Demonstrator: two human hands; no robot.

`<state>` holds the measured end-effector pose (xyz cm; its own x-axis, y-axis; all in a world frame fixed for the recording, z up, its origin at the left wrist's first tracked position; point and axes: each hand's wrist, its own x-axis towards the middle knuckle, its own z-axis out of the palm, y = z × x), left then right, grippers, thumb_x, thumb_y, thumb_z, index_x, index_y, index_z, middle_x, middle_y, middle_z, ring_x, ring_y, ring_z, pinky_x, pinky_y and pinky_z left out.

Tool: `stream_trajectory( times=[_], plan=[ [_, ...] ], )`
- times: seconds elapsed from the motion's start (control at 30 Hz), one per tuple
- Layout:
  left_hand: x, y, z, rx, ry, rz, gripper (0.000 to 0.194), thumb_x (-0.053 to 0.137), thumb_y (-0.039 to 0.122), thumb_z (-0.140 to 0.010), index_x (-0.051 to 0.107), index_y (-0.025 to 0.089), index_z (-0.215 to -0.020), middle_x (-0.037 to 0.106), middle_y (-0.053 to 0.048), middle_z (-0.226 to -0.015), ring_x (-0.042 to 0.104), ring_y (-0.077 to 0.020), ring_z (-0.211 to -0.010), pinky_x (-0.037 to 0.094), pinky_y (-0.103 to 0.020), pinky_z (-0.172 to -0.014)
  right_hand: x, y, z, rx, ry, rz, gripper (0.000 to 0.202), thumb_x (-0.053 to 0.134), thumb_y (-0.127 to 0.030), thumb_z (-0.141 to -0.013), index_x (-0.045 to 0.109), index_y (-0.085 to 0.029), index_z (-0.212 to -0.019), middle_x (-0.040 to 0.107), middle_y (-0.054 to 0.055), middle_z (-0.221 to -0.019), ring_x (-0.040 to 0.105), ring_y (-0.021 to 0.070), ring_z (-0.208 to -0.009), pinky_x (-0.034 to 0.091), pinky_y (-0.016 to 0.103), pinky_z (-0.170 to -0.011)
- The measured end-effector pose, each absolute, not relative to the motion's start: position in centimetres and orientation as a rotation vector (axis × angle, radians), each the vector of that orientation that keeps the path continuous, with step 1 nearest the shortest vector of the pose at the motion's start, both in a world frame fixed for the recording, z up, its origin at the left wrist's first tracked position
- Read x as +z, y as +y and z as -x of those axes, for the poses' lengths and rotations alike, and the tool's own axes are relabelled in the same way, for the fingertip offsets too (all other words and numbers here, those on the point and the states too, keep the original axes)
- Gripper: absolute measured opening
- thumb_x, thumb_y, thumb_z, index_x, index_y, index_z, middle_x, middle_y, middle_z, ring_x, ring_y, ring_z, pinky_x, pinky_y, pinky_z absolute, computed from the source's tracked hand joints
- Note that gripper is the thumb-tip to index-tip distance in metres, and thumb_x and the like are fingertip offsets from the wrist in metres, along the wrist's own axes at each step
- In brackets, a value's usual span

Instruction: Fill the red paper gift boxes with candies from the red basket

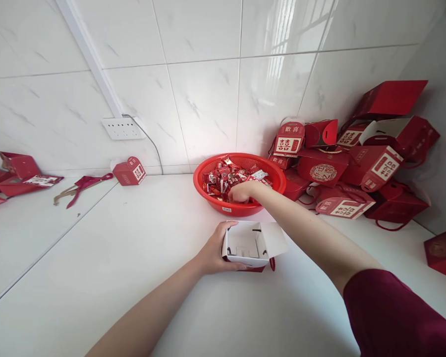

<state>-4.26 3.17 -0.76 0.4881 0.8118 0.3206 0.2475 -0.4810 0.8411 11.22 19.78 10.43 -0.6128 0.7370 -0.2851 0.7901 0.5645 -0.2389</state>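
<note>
My left hand grips a small gift box on the white table, thumb along the near side and fingers at the far left. The box is red outside and white inside, with its lid flap raised to the right; no sweets show in it. Just behind it stands a red plastic basket holding many wrapped sweets. My right hand reaches down into these sweets with curled fingers. Its fingertips are hidden, so what they pinch is unclear.
Red gift boxes are piled against the wall at the right. A single closed box stands at the back left, beside ribbons. Opened boxes lie at the far left. A socket strip with a cable is on the tiled wall.
</note>
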Motion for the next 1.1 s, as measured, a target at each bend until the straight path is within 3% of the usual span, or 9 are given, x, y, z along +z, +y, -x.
stream_trajectory(
  times=[0.13, 0.2, 0.33, 0.5, 0.77, 0.93, 1.1],
  plan=[
    [-0.9, 3.3, 4.3, 0.967, 0.855, -1.990, 0.104, 0.089, 0.046, -0.060, 0.031, 0.027, -0.144, 0.040, -0.015, -0.143, 0.047, -0.0352, -0.130, 0.042, -0.051, -0.110, 9.7, 21.1, -9.8, -0.374, 2.726, -1.453, 0.045, 0.048, -0.003, -0.086, 0.059, -0.012, -0.128, 0.062, 0.017, -0.129, 0.061, 0.0287, -0.115, 0.047, 0.031, -0.091],
    [-1.0, 3.3, 4.3, 0.982, 0.844, -1.986, 0.104, 0.089, 0.047, -0.060, 0.031, 0.027, -0.145, 0.039, -0.015, -0.143, 0.047, -0.0354, -0.130, 0.042, -0.051, -0.109, 9.3, 21.4, -9.8, -0.335, 2.730, -1.498, 0.047, 0.043, -0.004, -0.089, 0.050, -0.008, -0.135, 0.057, 0.020, -0.134, 0.058, 0.0300, -0.119, 0.046, 0.033, -0.093],
    [-1.1, 3.4, 4.3, 0.985, 0.833, -1.978, 0.104, 0.089, 0.046, -0.060, 0.031, 0.028, -0.145, 0.039, -0.014, -0.143, 0.047, -0.0351, -0.130, 0.043, -0.051, -0.109, 8.7, 21.5, -10.3, -0.379, 2.677, -1.370, 0.051, 0.062, -0.015, -0.084, 0.052, -0.014, -0.134, 0.061, 0.015, -0.130, 0.063, 0.0275, -0.109, 0.050, 0.029, -0.085],
    [-1.1, 3.3, 4.4, 0.992, 0.856, -1.949, 0.105, 0.089, 0.044, -0.059, 0.031, 0.028, -0.145, 0.038, -0.014, -0.145, 0.045, -0.0356, -0.132, 0.041, -0.051, -0.110, 8.4, 21.4, -9.7, -0.307, 2.558, -1.286, 0.069, 0.079, -0.015, -0.067, 0.059, -0.018, -0.133, 0.045, 0.018, -0.146, 0.062, 0.0345, -0.113, 0.053, 0.035, -0.085],
    [-0.9, 3.0, 4.6, 0.988, 0.895, -1.991, 0.104, 0.089, 0.043, -0.059, 0.032, 0.027, -0.144, 0.042, -0.014, -0.143, 0.048, -0.0359, -0.130, 0.042, -0.052, -0.109, 9.7, 19.7, -9.8, -0.175, 2.601, -1.328, 0.048, 0.073, -0.011, -0.075, 0.069, -0.025, -0.121, 0.062, 0.012, -0.130, 0.061, 0.0327, -0.115, 0.051, 0.038, -0.093],
    [-0.6, 2.7, 4.7, 1.009, 0.905, -2.009, 0.103, 0.088, 0.043, -0.061, 0.032, 0.026, -0.145, 0.042, -0.015, -0.144, 0.047, -0.0365, -0.131, 0.042, -0.051, -0.109, 10.7, 17.4, -11.4, -0.028, 2.677, -1.548, 0.037, 0.061, -0.008, -0.085, 0.065, -0.013, -0.122, 0.064, 0.020, -0.123, 0.062, 0.0345, -0.114, 0.050, 0.041, -0.092],
    [-0.5, 2.5, 5.1, 1.086, 0.895, -2.094, 0.101, 0.088, 0.042, -0.061, 0.033, 0.026, -0.144, 0.043, -0.015, -0.140, 0.048, -0.0363, -0.129, 0.042, -0.053, -0.108, 11.7, 15.8, -14.3, -0.017, 2.785, -1.651, 0.023, 0.061, -0.013, -0.087, 0.068, -0.013, -0.109, 0.067, 0.018, -0.116, 0.063, 0.0324, -0.109, 0.050, 0.037, -0.087]
  ],
)
